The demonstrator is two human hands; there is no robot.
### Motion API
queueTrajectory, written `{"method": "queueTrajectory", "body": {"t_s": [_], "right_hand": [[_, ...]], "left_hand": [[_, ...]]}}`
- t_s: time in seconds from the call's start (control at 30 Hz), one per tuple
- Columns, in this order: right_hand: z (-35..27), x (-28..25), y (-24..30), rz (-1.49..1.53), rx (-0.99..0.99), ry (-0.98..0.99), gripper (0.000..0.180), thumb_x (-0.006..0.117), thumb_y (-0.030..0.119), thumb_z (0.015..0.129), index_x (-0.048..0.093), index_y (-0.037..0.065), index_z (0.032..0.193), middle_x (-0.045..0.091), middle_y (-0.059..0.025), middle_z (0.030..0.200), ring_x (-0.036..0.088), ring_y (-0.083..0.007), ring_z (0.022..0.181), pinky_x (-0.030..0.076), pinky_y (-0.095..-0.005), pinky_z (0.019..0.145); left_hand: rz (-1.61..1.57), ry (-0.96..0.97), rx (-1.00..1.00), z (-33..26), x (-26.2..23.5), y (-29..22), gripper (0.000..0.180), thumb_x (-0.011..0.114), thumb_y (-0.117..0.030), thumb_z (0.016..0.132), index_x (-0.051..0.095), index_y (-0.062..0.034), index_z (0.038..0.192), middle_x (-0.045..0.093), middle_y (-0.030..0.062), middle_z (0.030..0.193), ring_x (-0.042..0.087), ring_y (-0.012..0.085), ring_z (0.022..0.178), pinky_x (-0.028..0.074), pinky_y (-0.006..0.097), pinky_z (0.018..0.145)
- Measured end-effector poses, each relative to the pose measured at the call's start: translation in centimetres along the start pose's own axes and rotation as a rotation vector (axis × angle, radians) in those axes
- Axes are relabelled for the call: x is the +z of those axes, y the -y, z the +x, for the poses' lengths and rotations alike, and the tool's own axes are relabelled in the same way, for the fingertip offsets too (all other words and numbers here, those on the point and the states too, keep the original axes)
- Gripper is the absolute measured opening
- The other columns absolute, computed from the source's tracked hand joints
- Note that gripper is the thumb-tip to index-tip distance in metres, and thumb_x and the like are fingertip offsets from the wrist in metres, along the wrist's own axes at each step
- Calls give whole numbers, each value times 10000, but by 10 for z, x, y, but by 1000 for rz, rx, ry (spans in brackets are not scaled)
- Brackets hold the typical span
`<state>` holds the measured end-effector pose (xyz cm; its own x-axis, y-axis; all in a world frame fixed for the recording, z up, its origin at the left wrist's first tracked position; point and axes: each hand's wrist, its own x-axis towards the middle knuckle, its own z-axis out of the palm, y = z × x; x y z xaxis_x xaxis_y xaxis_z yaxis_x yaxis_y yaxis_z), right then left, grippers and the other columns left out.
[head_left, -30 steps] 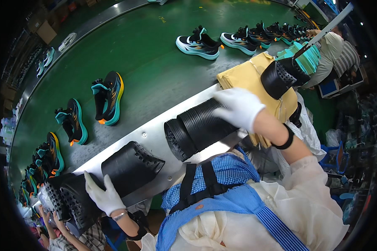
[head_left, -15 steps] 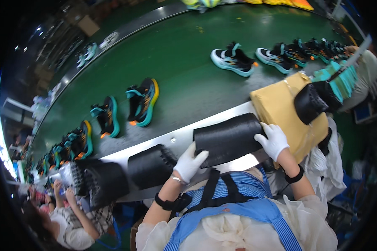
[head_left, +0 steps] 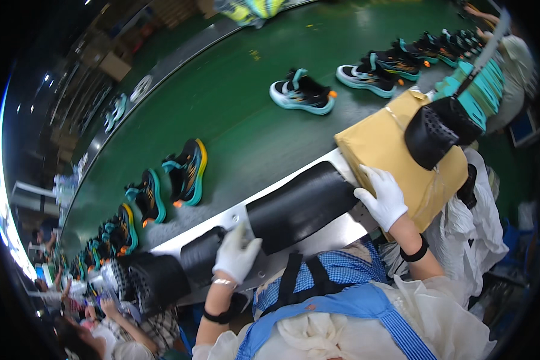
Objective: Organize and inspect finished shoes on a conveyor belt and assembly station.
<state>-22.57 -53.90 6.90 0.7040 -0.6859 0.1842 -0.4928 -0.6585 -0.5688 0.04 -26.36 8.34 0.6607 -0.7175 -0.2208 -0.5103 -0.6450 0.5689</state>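
A wide, curved black stack of thin sheet pieces (head_left: 300,207) lies on the metal ledge in front of me. My right hand (head_left: 383,200), in a white glove, is beside its right end with thumb and fingers spread, holding nothing. My left hand (head_left: 236,257), also gloved in white, is off the stack's left end, fingers apart. It overlaps the right edge of a smaller black stack (head_left: 201,252); whether it touches that stack I cannot tell.
Black sneakers with teal soles (head_left: 303,93) stand along the green conveyor belt (head_left: 240,132). Right of the ledge (head_left: 348,231) lies a yellow-tan paper bundle (head_left: 396,144) with a black perforated stack (head_left: 432,135) on it. More black stacks (head_left: 156,279) sit at left, near a co-worker (head_left: 120,330).
My left hand has let go of the wide black stack and moved left toward the smaller one. My right hand has opened off its right end. The left-side sneakers appear lower in view.
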Motion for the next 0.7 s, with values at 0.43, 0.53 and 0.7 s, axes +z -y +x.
{"method": "queueTrajectory", "body": {"t_s": [0.43, 0.53, 0.7], "right_hand": [[-55, -1, -67, -35, 93, -293, 297, 561, -31, 796, 610, -3, 1088, 615, -170, 1033, 564, -333, 986, 433, -395, 896], [-47, 5, -66, -47, 98, -276, 300, 553, -63, 773, 620, -4, 1060, 612, -168, 1011, 562, -337, 963, 433, -400, 882], [-46, 3, -62, -119, 61, -300, 292, 568, -53, 744, 634, 21, 1019, 605, -157, 947, 558, -334, 899, 440, -400, 822]], "left_hand": [[732, 135, -434, 139, -113, 78, 478, 581, -330, 848, 533, -116, 1273, 571, 143, 1259, 554, 317, 1146, 463, 408, 950], [753, 112, -483, 152, -119, 101, 369, 549, -351, 867, 621, -159, 1174, 624, 124, 1177, 590, 314, 1090, 474, 417, 915], [844, 29, -403, 170, -128, 133, 285, 522, -320, 871, 681, -152, 1037, 661, 127, 1070, 621, 326, 1008, 500, 433, 845]]}}
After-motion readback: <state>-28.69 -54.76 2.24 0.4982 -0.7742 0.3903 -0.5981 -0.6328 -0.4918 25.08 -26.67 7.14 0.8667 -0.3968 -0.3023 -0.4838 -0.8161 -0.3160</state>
